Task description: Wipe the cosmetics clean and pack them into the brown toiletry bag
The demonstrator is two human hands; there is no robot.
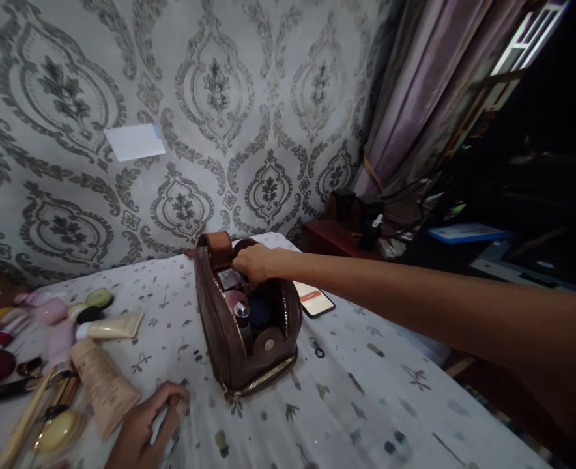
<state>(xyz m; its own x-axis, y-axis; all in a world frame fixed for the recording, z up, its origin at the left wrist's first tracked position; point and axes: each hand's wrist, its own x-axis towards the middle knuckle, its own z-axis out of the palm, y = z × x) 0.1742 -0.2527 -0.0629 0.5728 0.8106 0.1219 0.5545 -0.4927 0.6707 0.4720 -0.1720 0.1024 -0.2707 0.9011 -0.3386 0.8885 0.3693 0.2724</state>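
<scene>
A brown cosmetic bag (208, 326) stands unzipped on the patterned sheet. Inside it I make out a bottle with a shiny cap (242, 310), a dark blue round item (260, 312) and other small things. My right hand (256, 262) is at the far end of the bag's opening, its fingers curled downward; the fingertips and whatever they grip are hidden. Left of the bag, my left hand (146, 420) rests low over the sheet. Its thumb and forefinger are bent with a gap between them and hold nothing. A beige squeeze tube (103, 384) lies beside that hand.
Several cosmetics spread over the left side, among them a cream tube (112, 326), a yellow round compact (58, 430) and a wooden-handled brush (27, 417). A phone (315, 301) with a lit screen lies right of the bag. The patterned wall (210, 117) rises behind.
</scene>
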